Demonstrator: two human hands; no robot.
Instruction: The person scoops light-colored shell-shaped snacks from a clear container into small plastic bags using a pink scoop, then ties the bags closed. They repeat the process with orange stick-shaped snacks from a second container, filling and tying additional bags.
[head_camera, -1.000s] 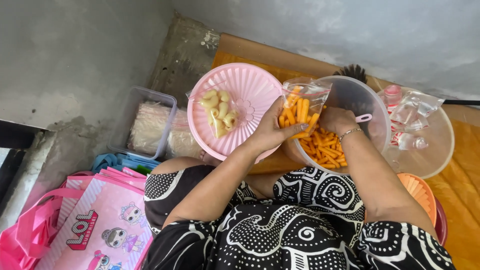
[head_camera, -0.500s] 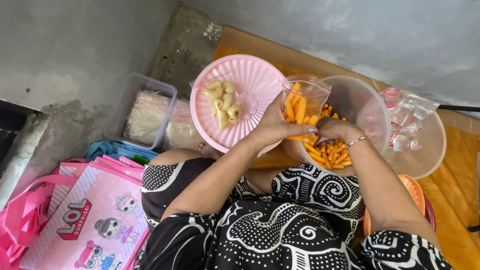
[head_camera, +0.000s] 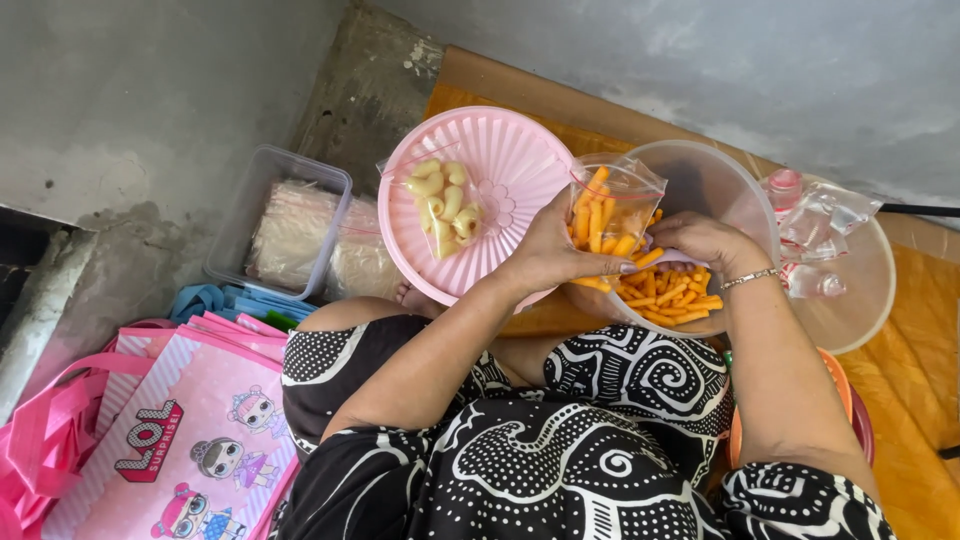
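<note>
Left hand raised bag (orange mat)

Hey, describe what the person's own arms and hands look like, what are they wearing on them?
Both forearms are bare. The right hand has a thin silvery bracelet at the wrist; the left hand shows no jewellery. Short sleeves of a black-and-white swirl-patterned garment end near the elbows.

Left hand grip closed; right hand fingers curled, palm down.
</note>
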